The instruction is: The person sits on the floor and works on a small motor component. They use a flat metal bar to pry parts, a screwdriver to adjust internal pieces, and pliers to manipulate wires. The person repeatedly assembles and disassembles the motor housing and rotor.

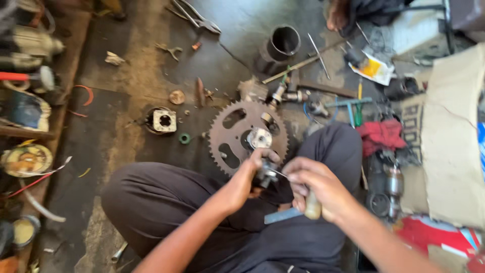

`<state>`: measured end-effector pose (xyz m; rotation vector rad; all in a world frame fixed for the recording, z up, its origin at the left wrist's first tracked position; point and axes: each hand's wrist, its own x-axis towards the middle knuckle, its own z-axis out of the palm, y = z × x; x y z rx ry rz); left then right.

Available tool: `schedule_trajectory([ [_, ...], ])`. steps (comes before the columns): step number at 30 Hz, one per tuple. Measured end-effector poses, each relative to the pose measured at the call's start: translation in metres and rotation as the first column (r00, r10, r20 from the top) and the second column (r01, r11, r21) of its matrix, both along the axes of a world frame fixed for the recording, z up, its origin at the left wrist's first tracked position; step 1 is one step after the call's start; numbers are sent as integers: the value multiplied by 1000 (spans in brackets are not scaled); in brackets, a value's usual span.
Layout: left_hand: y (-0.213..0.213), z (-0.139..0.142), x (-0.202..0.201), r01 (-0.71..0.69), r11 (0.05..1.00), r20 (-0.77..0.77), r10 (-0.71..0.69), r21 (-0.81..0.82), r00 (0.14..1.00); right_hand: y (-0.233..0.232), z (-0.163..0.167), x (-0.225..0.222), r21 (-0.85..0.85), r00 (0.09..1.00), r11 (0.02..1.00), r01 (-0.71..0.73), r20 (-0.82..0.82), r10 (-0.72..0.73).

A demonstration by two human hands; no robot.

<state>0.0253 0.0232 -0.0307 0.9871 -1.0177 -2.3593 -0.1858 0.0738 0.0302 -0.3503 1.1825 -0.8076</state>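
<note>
Left hand point(252, 174): fingers curled tight round a small metal part point(266, 173), held over the lap, just below the large sprocket point(247, 135).

Right hand point(316, 189): fist closed on a wooden-handled tool point(311, 206); its thin metal tip meets the part.

Handling (judgement): part looks like solid metal, stiff, dense for its size, probably greasy and so slippery. Best taken round the body with a full wrap, not by the fingertips.

Surroundings: person seated on a dirty workshop floor point(131, 71), dark trousers. The toothed sprocket lies flat by the knees, pale hub at its centre. Beyond it a dark metal cylinder point(283, 43), loose rods, pliers point(197, 17). Red cloth point(380, 135) to the right.
</note>
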Motion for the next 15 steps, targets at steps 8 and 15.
schedule_trajectory([
  [8, 19, 9, 3, -363, 846, -192, 311, -390, 931, 37, -25, 36, -22, 975, 977, 211, 76, -209],
  [15, 21, -19, 9, -292, 833, 66, 363, -469, 930, 23, -27, 57, -231, 911, 969, -85, -413, -19],
])
